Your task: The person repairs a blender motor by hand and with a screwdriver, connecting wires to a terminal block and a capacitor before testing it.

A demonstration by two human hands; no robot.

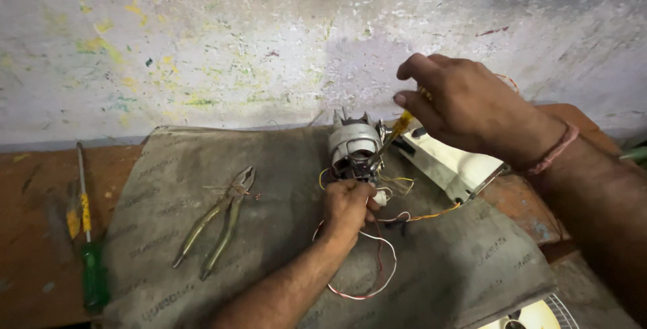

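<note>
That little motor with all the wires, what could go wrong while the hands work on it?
The screwdriver in the right hand points at the motor close above the left hand; if it slips, it might jab those fingers. The thin wires loop loosely around the left hand and could snag or pull off. The motor stands upright on the grey mat, steadied only from below, so a hard push might tip it.

- Motor (353, 146) — silver-grey metal casing.
- Wires (377, 261) — red, white, yellow strands.
- Screwdriver (87, 248) — green handle, yellow band.
- Pliers (219, 221) — dull olive handles.
- Mat (269, 248) — grey, faint repeated print.
- Counter (34, 235) — reddish-brown.
- Wall (202, 46) — whitish, yellow-green paint flecks.
</note>
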